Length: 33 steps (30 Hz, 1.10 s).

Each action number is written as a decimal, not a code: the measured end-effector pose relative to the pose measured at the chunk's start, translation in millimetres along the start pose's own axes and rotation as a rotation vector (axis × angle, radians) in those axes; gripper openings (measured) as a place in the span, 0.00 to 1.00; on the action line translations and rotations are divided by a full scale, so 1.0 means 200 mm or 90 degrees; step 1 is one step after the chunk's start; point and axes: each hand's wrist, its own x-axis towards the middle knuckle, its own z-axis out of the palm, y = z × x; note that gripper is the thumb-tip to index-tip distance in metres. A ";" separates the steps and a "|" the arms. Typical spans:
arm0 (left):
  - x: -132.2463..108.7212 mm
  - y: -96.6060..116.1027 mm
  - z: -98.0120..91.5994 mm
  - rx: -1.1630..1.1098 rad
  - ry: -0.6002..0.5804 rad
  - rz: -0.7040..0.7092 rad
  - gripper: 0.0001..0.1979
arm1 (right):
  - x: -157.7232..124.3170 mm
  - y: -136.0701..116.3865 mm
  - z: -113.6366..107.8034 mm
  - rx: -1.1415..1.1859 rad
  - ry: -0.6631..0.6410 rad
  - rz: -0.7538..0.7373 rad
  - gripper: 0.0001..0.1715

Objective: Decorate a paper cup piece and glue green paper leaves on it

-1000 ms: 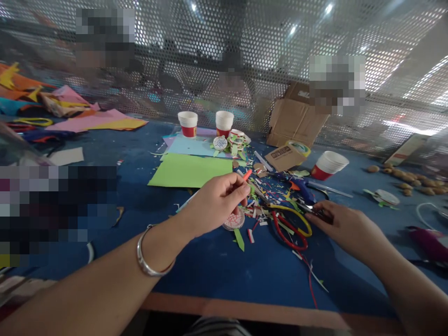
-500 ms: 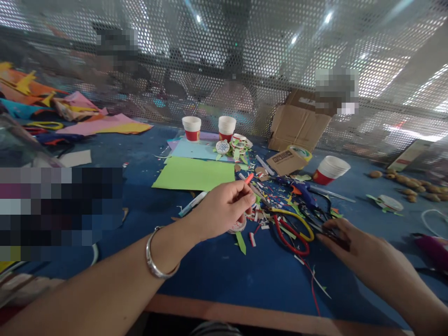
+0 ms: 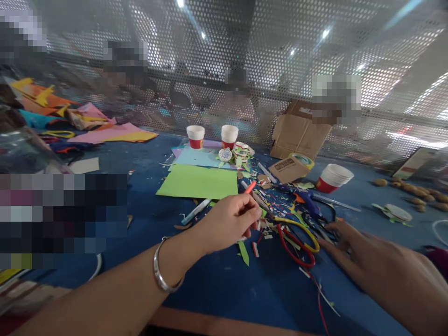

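Observation:
My left hand (image 3: 233, 219), with a silver bracelet (image 3: 159, 268) at the wrist, is closed in a pinch over the paper scraps. What it holds is hidden. An orange marker-like tip (image 3: 250, 187) shows just beyond its knuckles; I cannot tell whether it is held. A green paper strip (image 3: 244, 253) lies below the fingers. My right hand (image 3: 353, 254) is low at the table, thumb and forefinger stretched out and apart beside a slim dark tool (image 3: 325, 231). Left of it lie scissors with red and yellow handles (image 3: 296, 263).
A green sheet (image 3: 199, 182) lies ahead, with paper cups (image 3: 195, 136) and green-legged paper turtles (image 3: 242, 156) behind. A blue glue gun (image 3: 310, 203), cardboard (image 3: 289, 170) and another cup stack (image 3: 334, 178) stand right of centre. Walnut-like things (image 3: 413, 189) lie far right.
The view has shifted slightly. My left hand has come a little nearer, still pinched. The dark tool under my right hand shows less, and that hand's fingers look straighter.

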 end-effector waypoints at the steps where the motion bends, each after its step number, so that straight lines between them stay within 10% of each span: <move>1: 0.00 0.00 0.00 -0.002 0.001 -0.003 0.11 | 0.03 -0.05 0.00 -0.034 0.011 -0.027 0.15; 9: 0.02 -0.05 0.00 0.006 -0.001 0.006 0.11 | 0.29 -0.35 0.11 0.080 0.024 -0.222 0.10; 33: 0.00 -0.01 -0.01 -0.025 -0.066 0.008 0.06 | 0.25 -0.32 0.22 0.203 0.044 -0.167 0.07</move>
